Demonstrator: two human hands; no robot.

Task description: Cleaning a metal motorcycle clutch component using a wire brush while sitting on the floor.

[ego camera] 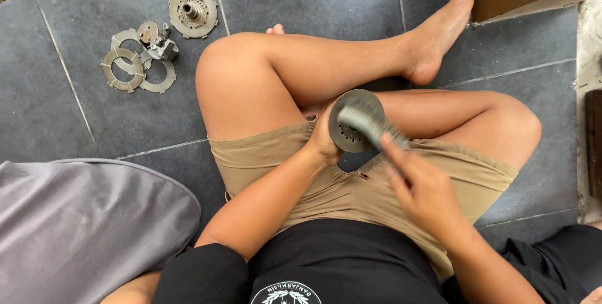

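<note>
brush [370, 125] motion-blurred, grey cloth [81, 229] cut off

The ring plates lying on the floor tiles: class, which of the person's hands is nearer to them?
Left. The left hand grips the round metal disc over the lap, on the side toward the ring plates. The right hand, holding the brush, is farther off.

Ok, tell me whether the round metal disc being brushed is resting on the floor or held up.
Held up: the left hand grips the disc above the lap, off the tiles, while the right hand works a brush on it.
</note>
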